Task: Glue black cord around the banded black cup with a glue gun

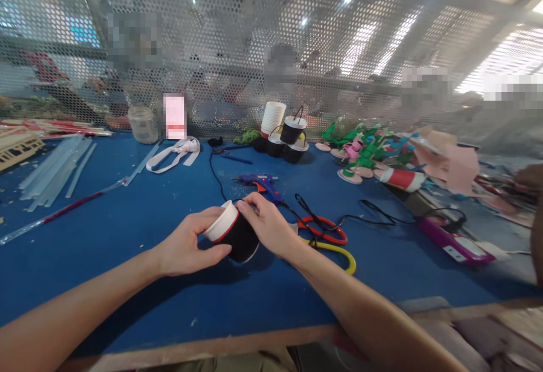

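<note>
A white paper cup (223, 222) with a black wrap and a thin red line under its rim lies tilted between my hands, just above the blue table. Around its left side curls my left hand (193, 242), thumb along the black wrap. My right hand (265, 219) pinches the cup's far side near the rim, where a bit of black cord shows; its other fingertips are hidden. Just beyond lies a blue and orange glue gun (261, 182). Scissors with a red handle (324, 230) and a yellow handle (339, 253) rest right of my right hand.
Glue sticks (55, 171) and white ribbon (176, 154) lie left. At the back stand stacked white cups (272, 117) and several black-wrapped cups (292, 130). Green and pink craft figures (360, 151) crowd the right, near a purple power strip (456, 242) with trailing cords.
</note>
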The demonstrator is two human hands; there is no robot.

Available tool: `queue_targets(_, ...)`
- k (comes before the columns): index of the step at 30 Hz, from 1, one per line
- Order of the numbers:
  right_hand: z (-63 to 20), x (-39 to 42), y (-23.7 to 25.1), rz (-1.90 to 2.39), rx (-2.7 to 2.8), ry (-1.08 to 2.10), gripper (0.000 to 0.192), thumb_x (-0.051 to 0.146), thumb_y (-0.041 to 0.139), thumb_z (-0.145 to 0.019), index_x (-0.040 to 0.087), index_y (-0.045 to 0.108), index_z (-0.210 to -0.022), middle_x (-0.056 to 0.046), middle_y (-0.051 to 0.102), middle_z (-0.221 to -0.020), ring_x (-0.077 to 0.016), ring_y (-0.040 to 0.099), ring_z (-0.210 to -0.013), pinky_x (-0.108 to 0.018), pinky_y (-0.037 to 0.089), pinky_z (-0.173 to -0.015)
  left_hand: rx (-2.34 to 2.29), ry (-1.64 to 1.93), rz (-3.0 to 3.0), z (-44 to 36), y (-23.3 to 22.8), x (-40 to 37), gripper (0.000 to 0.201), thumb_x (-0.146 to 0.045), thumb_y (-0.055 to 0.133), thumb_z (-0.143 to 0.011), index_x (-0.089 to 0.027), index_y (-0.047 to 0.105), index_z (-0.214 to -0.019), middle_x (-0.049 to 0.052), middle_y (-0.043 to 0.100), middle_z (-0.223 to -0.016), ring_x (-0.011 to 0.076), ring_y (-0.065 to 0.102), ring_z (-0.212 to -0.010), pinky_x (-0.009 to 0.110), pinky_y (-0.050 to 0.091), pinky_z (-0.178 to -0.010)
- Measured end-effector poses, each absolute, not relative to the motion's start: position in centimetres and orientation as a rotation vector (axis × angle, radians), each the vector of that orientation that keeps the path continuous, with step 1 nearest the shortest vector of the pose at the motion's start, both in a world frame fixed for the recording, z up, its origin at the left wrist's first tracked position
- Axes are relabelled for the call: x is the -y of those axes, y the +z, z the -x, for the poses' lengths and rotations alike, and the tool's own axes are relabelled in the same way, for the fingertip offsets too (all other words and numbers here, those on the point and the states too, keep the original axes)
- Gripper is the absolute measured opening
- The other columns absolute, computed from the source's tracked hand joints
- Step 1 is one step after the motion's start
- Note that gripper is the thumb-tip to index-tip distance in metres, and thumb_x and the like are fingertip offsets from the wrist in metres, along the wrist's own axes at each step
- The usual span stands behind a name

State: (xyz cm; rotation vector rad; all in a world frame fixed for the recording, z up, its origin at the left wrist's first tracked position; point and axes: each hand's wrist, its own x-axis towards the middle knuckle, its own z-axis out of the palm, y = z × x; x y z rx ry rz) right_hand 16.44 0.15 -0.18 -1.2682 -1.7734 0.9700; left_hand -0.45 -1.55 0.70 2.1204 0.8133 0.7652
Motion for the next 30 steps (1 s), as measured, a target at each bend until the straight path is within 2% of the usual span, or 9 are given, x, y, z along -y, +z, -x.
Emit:
queue_targets(4,-16.1,0.5,-0.2,1.281,1.793,0.940,0.021,0.034,0.033,-0.082,0.020,0.038,-0.068,0.004,0.040,-0.059,-0.0116,0.039,-0.055,-0.024,0.031,-0.052,-0.806,0.771,-2.116,0.5,0.6,1.5,0.011,-0.022,0.051,-0.072,-0.011,0.053,-0.070,0.005,0.052,-0.082,0.0149,0.050,-0.076,0.025,0.042,-0.071)
queue_targets(7,-16.0,0.5,-0.5,1.297,1.772,0.926,0.022,0.035,0.031,-0.083,0.020,0.037,-0.068,0.004,0.039,-0.058,-0.0121,0.040,-0.056,-0.024,0.030,-0.052,-0.811,0.768,-2.071,0.7,0.5,1.5,0.015,-0.024,0.051,-0.072,-0.011,0.055,-0.079,0.005,0.054,-0.082,0.0141,0.050,-0.072,0.024,0.042,-0.067)
queue_targets(12,-16.3,-0.2,-0.9,1.316,1.726,0.866,0.021,0.035,0.031,-0.083,0.020,0.038,-0.070,0.004,0.040,-0.060,-0.0127,0.041,-0.057,-0.025,0.031,-0.052,-0.880,0.976,-1.787,1.2,0.6,1.1,0.030,-0.030,0.050,-0.074,-0.015,0.053,-0.099,0.006,0.059,-0.095,0.0184,0.054,-0.083,0.026,0.043,-0.072)
queue_targets(14,-16.4,-0.4,-0.9,1.329,1.722,0.812,0.020,0.035,0.030,-0.083,0.020,0.037,-0.071,0.004,0.039,-0.059,-0.0127,0.041,-0.056,-0.025,0.031,-0.052,-0.989,1.163,-1.661,1.1,0.5,0.6,0.023,-0.030,0.049,-0.076,-0.016,0.056,-0.092,0.006,0.062,-0.092,0.0177,0.055,-0.085,0.026,0.042,-0.074)
queue_targets(17,-16.5,-0.4,-1.0,1.335,1.730,0.731,0.017,0.032,0.030,-0.082,0.021,0.035,-0.071,0.004,0.038,-0.057,-0.0126,0.040,-0.053,-0.025,0.030,-0.051,-1.196,1.314,-1.521,1.0,0.5,0.0,0.017,-0.030,0.051,-0.074,-0.015,0.057,-0.078,0.003,0.063,-0.073,0.0152,0.057,-0.075,0.026,0.043,-0.072)
queue_targets(19,-16.4,-0.4,-1.0,1.337,1.740,0.709,0.017,0.032,0.031,-0.082,0.021,0.034,-0.070,0.004,0.038,-0.056,-0.0127,0.040,-0.053,-0.025,0.030,-0.051,-1.280,1.304,-1.463,0.8,0.5,-0.3,0.016,-0.031,0.055,-0.071,-0.015,0.058,-0.073,0.001,0.063,-0.066,0.0142,0.057,-0.070,0.025,0.043,-0.070)
queue_targets(26,-16.2,-0.5,-0.9,1.324,1.771,0.671,0.016,0.030,0.030,-0.082,0.021,0.034,-0.070,0.003,0.041,-0.059,-0.0136,0.043,-0.055,-0.026,0.033,-0.053,-1.364,1.218,-1.418,1.1,0.1,-1.1,0.017,-0.031,0.059,-0.065,-0.015,0.056,-0.067,0.000,0.061,-0.062,0.0120,0.054,-0.063,0.022,0.041,-0.063)
queue_targets(30,-16.1,-0.4,-1.2,1.312,1.821,0.612,0.015,0.029,0.029,-0.082,0.021,0.033,-0.070,0.003,0.041,-0.059,-0.0137,0.042,-0.055,-0.027,0.033,-0.054,-1.364,1.179,-1.484,1.4,-0.3,-1.4,0.018,-0.033,0.058,-0.066,-0.015,0.053,-0.065,-0.002,0.057,-0.060,0.0104,0.049,-0.059,0.021,0.037,-0.059)
